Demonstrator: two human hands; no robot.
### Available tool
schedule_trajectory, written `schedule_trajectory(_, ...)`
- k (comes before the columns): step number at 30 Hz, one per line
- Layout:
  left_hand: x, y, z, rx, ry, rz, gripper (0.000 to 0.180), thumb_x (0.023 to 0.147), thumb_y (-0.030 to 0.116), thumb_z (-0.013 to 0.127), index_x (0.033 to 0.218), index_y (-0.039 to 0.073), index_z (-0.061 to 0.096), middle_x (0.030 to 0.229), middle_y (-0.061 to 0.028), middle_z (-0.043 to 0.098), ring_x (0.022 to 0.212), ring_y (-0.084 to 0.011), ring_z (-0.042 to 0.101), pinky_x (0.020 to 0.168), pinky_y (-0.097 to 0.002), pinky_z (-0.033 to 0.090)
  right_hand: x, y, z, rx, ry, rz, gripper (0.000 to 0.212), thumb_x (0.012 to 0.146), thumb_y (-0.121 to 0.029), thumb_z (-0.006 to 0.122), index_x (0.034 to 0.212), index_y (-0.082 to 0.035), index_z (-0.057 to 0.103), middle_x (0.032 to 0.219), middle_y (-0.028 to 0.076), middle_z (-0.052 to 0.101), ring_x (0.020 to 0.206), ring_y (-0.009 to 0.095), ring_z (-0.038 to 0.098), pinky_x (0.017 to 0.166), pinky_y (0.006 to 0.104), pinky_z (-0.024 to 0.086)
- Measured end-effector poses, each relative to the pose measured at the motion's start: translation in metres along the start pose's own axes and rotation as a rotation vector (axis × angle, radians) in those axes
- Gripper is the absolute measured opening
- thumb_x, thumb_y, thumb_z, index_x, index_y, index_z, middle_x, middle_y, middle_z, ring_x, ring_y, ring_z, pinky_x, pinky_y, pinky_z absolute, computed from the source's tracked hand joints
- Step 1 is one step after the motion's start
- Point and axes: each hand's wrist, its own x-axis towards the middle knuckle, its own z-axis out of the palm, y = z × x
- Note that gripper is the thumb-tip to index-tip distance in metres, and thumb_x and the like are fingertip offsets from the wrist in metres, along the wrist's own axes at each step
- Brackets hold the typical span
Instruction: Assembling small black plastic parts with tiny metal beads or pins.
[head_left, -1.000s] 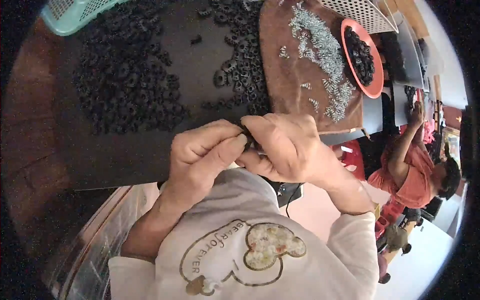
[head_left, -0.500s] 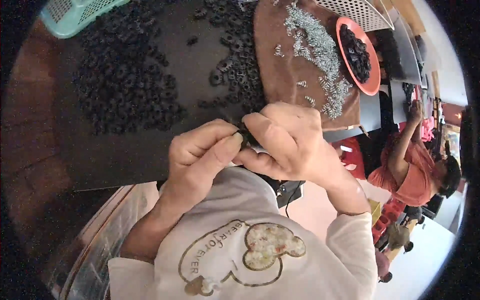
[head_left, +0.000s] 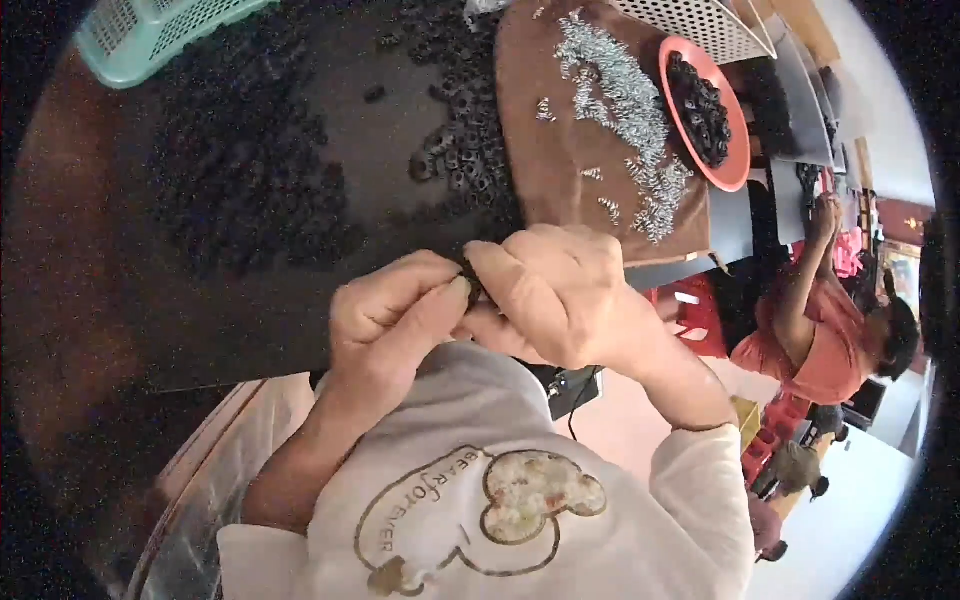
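My left hand [head_left: 392,318] and my right hand [head_left: 562,292] meet at the near edge of the dark table. Between the fingertips is a small black part [head_left: 474,290], mostly covered by the fingers. The left thumb and forefinger pinch it from one side. My right thumb and curled fingers press on it from the other. Just beyond the hands lies a pile of black ring-like parts [head_left: 462,150]. To its right, many small metal springs [head_left: 640,120] are scattered over a brown cloth [head_left: 545,170].
A larger heap of black parts [head_left: 245,150] covers the left of the table, below a green basket [head_left: 118,50]. An orange plate [head_left: 738,150] of black pieces stands at the right, near a white perforated basket [head_left: 700,22]. A co-worker [head_left: 820,340] sits farther right.
Both hands have shifted slightly left together, and the fingertips have closed in on the black part. The surroundings slide a little left in the view.
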Motion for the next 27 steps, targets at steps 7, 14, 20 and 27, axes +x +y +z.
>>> schedule_trajectory(7, -0.006, 0.005, -0.012, -0.123, -0.056, -0.059, 0.026, 0.097, 0.016, 0.053, 0.096, -0.007, 0.065, 0.091, -0.0128, 0.064, 0.071, -0.0140, 0.061, 0.064, -0.0251, 0.049, -0.014, 0.031, -0.052, -0.143, 0.037, 0.234, 0.042, 0.074, -0.023, 0.080, 0.102, 0.002, 0.059, 0.070, 0.011, 0.056, 0.059, 0.027, 0.058, 0.051, 0.0356, 0.046)
schedule_trajectory(14, -0.007, 0.009, -0.005, -0.020, -0.079, -0.043, 0.029, 0.099, 0.015, 0.050, 0.088, -0.007, 0.066, 0.085, -0.0121, 0.065, 0.067, -0.0133, 0.060, 0.061, -0.0255, 0.048, -0.063, 0.117, -0.110, -0.439, 0.166, 0.780, 0.033, 0.084, -0.020, 0.072, 0.109, 0.001, 0.064, 0.093, 0.015, 0.062, 0.076, 0.026, 0.063, 0.068, 0.0337, 0.049)
schedule_trajectory(20, -0.008, 0.006, -0.009, -0.036, -0.088, -0.027, 0.029, 0.099, 0.014, 0.050, 0.086, -0.007, 0.066, 0.084, -0.0121, 0.065, 0.066, -0.0128, 0.059, 0.061, -0.0256, 0.047, -0.103, 0.152, -0.120, -0.424, 0.123, 0.790, 0.023, 0.089, -0.010, 0.059, 0.109, 0.002, 0.063, 0.093, 0.022, 0.065, 0.081, 0.033, 0.065, 0.074, 0.0371, 0.050)
schedule_trajectory(27, -0.001, 0.002, -0.007, 0.006, -0.111, -0.064, 0.029, 0.099, 0.014, 0.052, 0.084, -0.007, 0.065, 0.082, -0.0098, 0.064, 0.065, -0.0117, 0.059, 0.060, -0.0242, 0.046, -0.033, 0.100, -0.076, -0.029, 0.157, 0.743, 0.024, 0.089, -0.002, 0.059, 0.113, 0.002, 0.061, 0.096, 0.015, 0.063, 0.088, 0.026, 0.063, 0.079, 0.0337, 0.048)
